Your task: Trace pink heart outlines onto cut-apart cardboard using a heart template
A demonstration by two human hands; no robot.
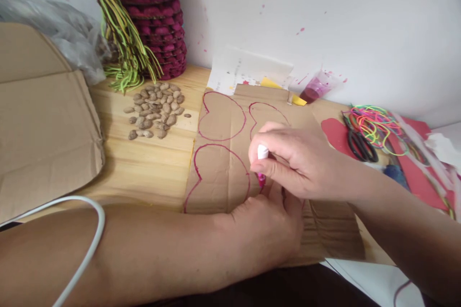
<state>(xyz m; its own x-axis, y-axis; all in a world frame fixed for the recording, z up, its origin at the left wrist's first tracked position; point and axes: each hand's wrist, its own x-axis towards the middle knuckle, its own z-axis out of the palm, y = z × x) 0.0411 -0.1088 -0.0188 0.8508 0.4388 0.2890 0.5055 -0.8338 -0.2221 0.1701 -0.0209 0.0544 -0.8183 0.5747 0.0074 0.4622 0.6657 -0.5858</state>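
My right hand [291, 160] is closed around a pink marker [261, 163] with a white end, its tip down on a sheet of brown cardboard [223, 153]. Several heart outlines are drawn in magenta on that cardboard. My left hand [268, 230] lies across the cardboard's near edge, just below the marker tip, fingers curled and pressing the sheet down. The left hand's fingertips are partly hidden under the right hand.
A pile of seeds [156, 108] lies on the wooden table [144, 163]. A large cardboard piece [39, 120] sits left, a magenta woven object [154, 14] at the back. Scissors [360, 144], coloured rubber bands [374, 124], red paper [414, 168] and a pink bottle [315, 88] are right. A white cable [86, 244] crosses my left arm.
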